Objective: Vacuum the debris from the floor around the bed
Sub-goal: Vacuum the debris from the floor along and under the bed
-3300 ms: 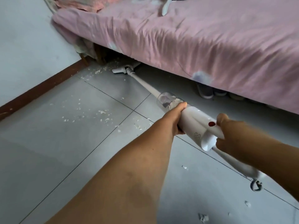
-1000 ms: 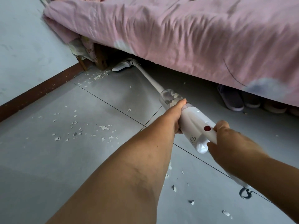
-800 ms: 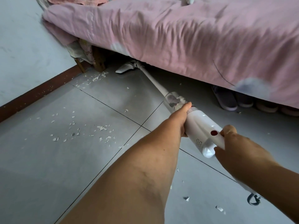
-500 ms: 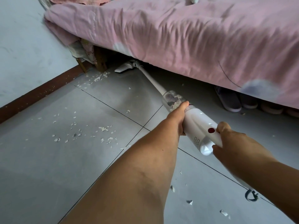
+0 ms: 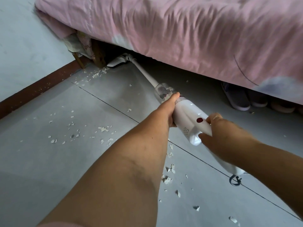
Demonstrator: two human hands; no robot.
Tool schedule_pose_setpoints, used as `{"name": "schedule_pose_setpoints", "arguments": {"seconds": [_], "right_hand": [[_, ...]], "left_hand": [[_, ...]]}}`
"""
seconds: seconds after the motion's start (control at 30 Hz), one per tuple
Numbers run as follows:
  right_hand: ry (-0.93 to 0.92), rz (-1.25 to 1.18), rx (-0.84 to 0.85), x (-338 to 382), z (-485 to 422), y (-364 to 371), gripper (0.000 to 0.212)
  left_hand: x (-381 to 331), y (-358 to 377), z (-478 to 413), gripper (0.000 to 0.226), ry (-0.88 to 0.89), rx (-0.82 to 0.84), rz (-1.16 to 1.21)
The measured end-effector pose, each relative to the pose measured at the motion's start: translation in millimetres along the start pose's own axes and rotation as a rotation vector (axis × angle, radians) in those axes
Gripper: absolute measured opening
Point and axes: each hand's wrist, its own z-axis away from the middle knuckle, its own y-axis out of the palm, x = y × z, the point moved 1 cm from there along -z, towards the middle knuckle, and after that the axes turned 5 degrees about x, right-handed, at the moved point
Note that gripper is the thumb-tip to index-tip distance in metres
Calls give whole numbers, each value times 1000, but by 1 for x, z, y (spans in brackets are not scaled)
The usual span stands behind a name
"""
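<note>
A white stick vacuum (image 5: 188, 116) with a red button runs from my hands to the bed. Its floor head (image 5: 117, 61) lies under the edge of the pink-covered bed (image 5: 188, 33), beside a wooden bed leg (image 5: 98, 54). My left hand (image 5: 168, 108) grips the vacuum body just behind the clear dust cup (image 5: 163, 90). My right hand (image 5: 224, 136) holds the handle at the rear end. White debris flakes (image 5: 100, 73) are piled near the floor head. More flakes (image 5: 73, 133) lie scattered on the grey tiles at left, and others (image 5: 168, 174) below my left forearm.
A dark brown skirting board (image 5: 37, 89) runs along the pale wall at left. Slippers (image 5: 237, 97) sit under the bed at right. A small dark ring (image 5: 235, 180) lies on the floor by my right forearm. Cloth hangs at the bed's corner (image 5: 75, 45).
The vacuum's floor head has pushed further under the bed edge by the bed leg. Both hands keep the same hold.
</note>
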Motion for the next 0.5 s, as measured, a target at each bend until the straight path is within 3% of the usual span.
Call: {"name": "schedule_pose_setpoints", "arguments": {"seconds": [0.13,0.5], "right_hand": [[20,-31,11,-8,10,5,22],[35,57,-18,-75,90,6,31]], "left_hand": [[9,7,4,74,-19,-3,-25],[80,68,53,71,-16,-3,56]]}}
